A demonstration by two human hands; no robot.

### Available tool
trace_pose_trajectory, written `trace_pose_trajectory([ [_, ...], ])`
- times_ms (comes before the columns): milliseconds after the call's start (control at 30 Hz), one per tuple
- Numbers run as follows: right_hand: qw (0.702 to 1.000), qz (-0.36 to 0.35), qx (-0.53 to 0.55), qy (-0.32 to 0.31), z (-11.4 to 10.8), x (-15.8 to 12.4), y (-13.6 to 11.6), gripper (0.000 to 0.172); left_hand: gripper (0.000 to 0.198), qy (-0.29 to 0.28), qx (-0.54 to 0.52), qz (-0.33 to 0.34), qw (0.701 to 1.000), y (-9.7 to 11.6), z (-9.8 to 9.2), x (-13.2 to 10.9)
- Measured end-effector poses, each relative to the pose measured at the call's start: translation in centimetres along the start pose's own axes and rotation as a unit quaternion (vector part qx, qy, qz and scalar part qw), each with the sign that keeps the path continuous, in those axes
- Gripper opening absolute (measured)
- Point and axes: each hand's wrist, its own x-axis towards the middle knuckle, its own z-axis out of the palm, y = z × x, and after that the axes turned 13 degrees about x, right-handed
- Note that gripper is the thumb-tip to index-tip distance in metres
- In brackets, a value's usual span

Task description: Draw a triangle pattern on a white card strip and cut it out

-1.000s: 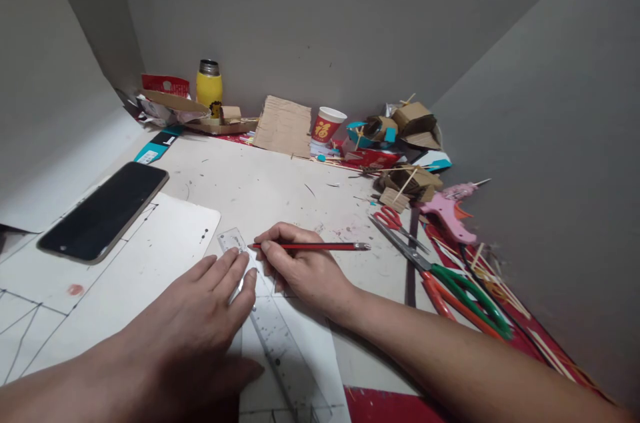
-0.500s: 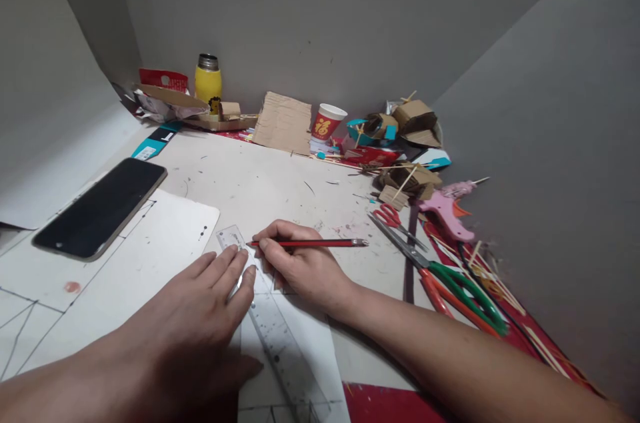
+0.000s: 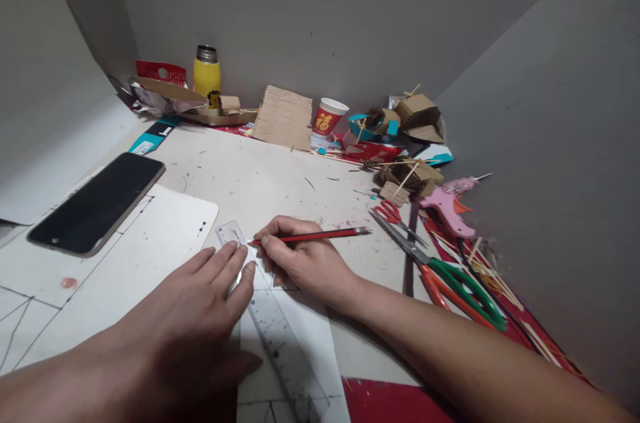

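A clear plastic ruler lies slantwise over a white paper sheet with ruled pencil lines. My left hand rests flat on the ruler, its fingers stretched out and pressing near the far end. In my right hand is a red and black pencil, pinched between thumb and fingers. The pencil's tip is at the ruler's right edge, just beside my left fingertips. Part of the ruler and sheet is hidden under my hands.
A phone lies on another drawn sheet at left. Scissors with green and orange handles, small red scissors and a pink glue gun lie at right. A yellow bottle, cardboard piece and paper cup stand along the back.
The back end of the pencil has tipped up a little, while its tip stays by the ruler's edge. My left hand remains in place on the ruler.
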Motion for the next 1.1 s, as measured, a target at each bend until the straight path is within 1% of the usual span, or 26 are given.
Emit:
trace_pose_trajectory([
  [233, 1.0, 0.001, -0.01, -0.013, -0.3, -0.1, -0.1, 0.007, 0.078, -0.015, 0.012, 0.013, 1.0, -0.1, -0.5, 0.0],
  [433, 1.0, 0.01, -0.023, -0.013, -0.4, -0.3, -0.2, 0.005, 0.077, 0.0, -0.003, 0.005, 1.0, -0.1, -0.5, -0.1],
  [567, 0.999, 0.012, -0.028, -0.016, -0.5, -0.5, -0.3, 0.004, 0.078, -0.011, 0.001, 0.011, 1.0, -0.1, -0.6, 0.1],
  [933, 0.995, -0.02, -0.097, -0.031, -0.7, -1.0, -1.0, 0.011, 0.078, -0.016, 0.021, 0.019, 0.999, -0.2, -1.0, 0.5],
  [1100, 0.993, -0.021, -0.114, -0.033, -0.8, -1.2, -1.2, 0.013, 0.079, -0.018, 0.018, 0.019, 0.999, -0.2, -1.1, 0.4],
])
